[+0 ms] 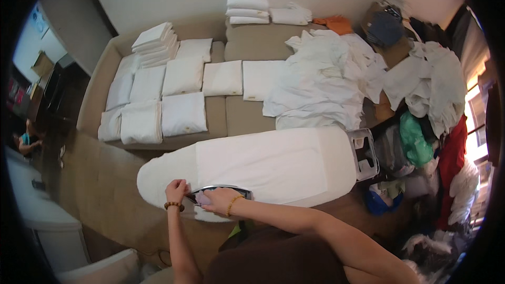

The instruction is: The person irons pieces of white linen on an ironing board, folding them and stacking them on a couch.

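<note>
White cloth (260,165) lies spread over a padded ironing board (165,165) in front of me. My right hand (217,200) grips a clothes iron (241,192) at the near edge of the board, with a pale purple cloth (203,198) under its fingers. The iron rests on the white cloth with its tip towards the left. My left hand (176,191) is just left of the iron's tip, its fingers pinched together at the white fabric; how firmly they hold it is hard to tell.
Beyond the board stands a beige sofa (215,116) with folded white cloths (183,112) and a rumpled white pile (315,83). A metal rest (367,156) juts from the board's right end. Bags, including a green plastic bag (415,140), crowd the right. Another person (27,140) is far left.
</note>
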### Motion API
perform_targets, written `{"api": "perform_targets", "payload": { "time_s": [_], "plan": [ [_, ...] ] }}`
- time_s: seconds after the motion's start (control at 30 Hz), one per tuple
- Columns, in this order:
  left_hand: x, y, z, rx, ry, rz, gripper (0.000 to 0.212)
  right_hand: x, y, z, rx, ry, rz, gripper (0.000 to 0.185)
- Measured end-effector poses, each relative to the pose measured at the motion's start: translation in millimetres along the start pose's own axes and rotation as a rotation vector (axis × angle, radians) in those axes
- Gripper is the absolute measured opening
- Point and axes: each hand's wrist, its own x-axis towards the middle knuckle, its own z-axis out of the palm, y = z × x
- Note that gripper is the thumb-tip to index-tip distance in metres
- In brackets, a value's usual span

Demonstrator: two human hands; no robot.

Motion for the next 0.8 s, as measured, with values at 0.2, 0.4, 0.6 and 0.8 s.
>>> {"api": "perform_targets", "payload": {
  "time_s": [0.2,0.4,0.6,0.8],
  "plan": [
    [53,69,85,0.383,-0.004,0.046,0.041,-100,96,-41,0.083,0.358,0.204,0.056],
    [74,80,120,0.606,0.234,0.184,0.046,-191,229,-88,0.119,0.898,0.942,0.051],
    [90,52,120,0.381,0.37,0.175,0.042,-143,279,-113,0.207,0.964,0.708,0.041],
    [100,54,98,0.37,0.256,0.215,0.035,-14,163,-106,0.024,0.631,0.335,0.033]
  ]
}}
